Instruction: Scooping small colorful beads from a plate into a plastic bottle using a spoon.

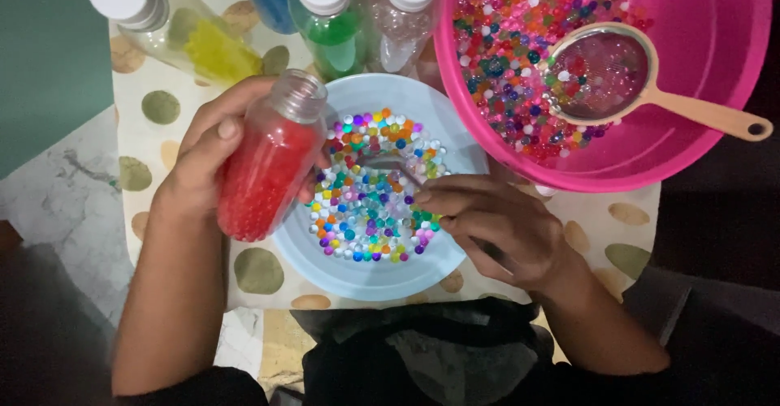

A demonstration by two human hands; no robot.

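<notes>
My left hand (203,158) grips a clear plastic bottle (268,162) nearly full of red beads, open at the top and tilted over the rim of a light blue bowl (357,280). The bowl holds several small water beads (370,191) of many colours. My right hand (496,227) rests on the bowl's right side with fingers pinched on a thin spoon-like tool (390,166) that reaches into the beads; its tip is blurred.
A large pink basin (699,138) at the upper right holds many coloured beads and a strainer (601,73) with a tan handle. Capped bottles with yellow (175,28), green (333,20) and clear (402,20) contents lie behind the bowl, on a spotted cloth (154,105).
</notes>
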